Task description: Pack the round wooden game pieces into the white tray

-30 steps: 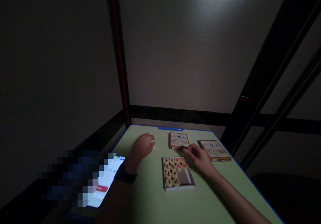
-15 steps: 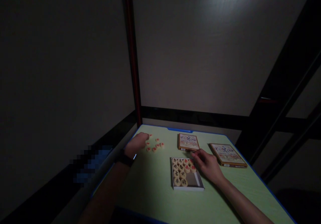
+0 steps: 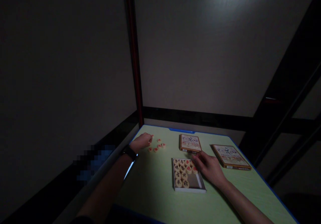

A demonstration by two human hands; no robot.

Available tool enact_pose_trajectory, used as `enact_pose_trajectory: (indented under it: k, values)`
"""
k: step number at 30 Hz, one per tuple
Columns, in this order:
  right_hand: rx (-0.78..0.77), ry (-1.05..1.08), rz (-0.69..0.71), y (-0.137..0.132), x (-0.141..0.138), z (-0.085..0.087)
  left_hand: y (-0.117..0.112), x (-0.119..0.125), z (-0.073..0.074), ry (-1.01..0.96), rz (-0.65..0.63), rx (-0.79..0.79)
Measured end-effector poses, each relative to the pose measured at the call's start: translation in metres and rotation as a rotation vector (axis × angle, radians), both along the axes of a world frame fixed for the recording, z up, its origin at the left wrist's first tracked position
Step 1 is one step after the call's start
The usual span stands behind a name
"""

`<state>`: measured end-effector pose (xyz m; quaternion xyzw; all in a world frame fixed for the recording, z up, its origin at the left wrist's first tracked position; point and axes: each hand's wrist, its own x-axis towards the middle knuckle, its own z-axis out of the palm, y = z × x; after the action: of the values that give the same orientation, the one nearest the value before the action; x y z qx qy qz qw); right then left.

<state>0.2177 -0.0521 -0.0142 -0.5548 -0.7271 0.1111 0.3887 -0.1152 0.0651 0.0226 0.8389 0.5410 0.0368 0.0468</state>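
My left hand (image 3: pixel 142 141) rests at the far left of the green table (image 3: pixel 155 190), fingers curled and pinched at a small round game piece beside several loose red-marked pieces (image 3: pixel 157 145). A dark band sits on that wrist. My right hand (image 3: pixel 208 167) lies at the right side of an open white box (image 3: pixel 188 180), with curled fingertips on the pieces in its upper right corner. The box holds several round cream pieces with red or black characters.
Two closed brown game boxes lie at the back, one in the middle (image 3: pixel 190 143) and one to the right (image 3: pixel 230 156). A red post (image 3: pixel 134 56) and dark beams stand behind the table. The room is dim.
My left hand slid left and uncovered several loose pieces, then pinched at one. My right hand moved from the middle brown box down onto the open box's corner. The lit phone dropped out of view.
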Motion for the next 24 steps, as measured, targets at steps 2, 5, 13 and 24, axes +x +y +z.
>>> enact_pose_trajectory:
  k: [2, 5, 13, 24]
  values:
    - [0.003, -0.008, 0.001, 0.0, 0.0, 0.0, -0.003, -0.003, 0.003, 0.001, 0.005, 0.006]
    - [0.008, -0.01, 0.002, 0.0, 0.0, -0.001, -0.009, -0.004, 0.009, -0.004, -0.024, 0.012]
    - [0.001, -0.009, 0.008, 0.0, 0.0, -0.001, -0.026, 0.007, 0.003, 0.007, -0.157, -0.014]
    - [0.092, 0.077, -0.037, 0.004, 0.004, -0.004, -0.032, 0.017, 0.004, 0.073, -0.101, 0.039]
